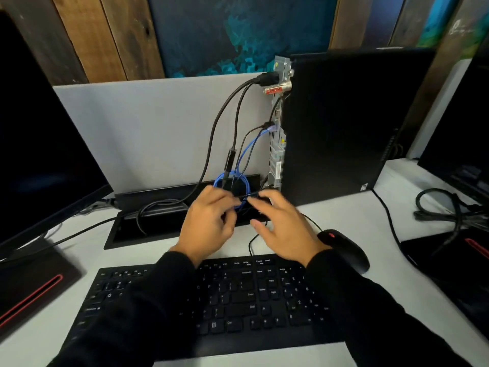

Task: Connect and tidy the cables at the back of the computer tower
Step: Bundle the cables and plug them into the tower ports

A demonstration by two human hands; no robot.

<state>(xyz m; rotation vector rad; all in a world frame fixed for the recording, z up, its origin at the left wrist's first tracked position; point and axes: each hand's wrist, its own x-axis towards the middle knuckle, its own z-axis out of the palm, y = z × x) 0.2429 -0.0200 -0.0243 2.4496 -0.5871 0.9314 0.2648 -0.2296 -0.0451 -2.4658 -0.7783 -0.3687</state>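
Several cables (227, 107) are already plugged into the back of the computer tower (344, 123) on the bench (375, 234). The left hand (209, 223) and right hand (283, 226) pinch a thin black tie around the coiled blue cable (225, 181); bundling seems unfinished.

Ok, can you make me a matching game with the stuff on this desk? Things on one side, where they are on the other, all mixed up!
Things:
1. blue cable
2. mouse
3. keyboard
4. computer tower

Places:
A. right of the keyboard, beside the right sleeve
B. under both sleeves, nearest the camera
C. standing upright behind the hands, to the right
D. hanging in a loop from the tower's back, down to the hands

Pairs: 1-D, 2-A, 3-B, 4-C
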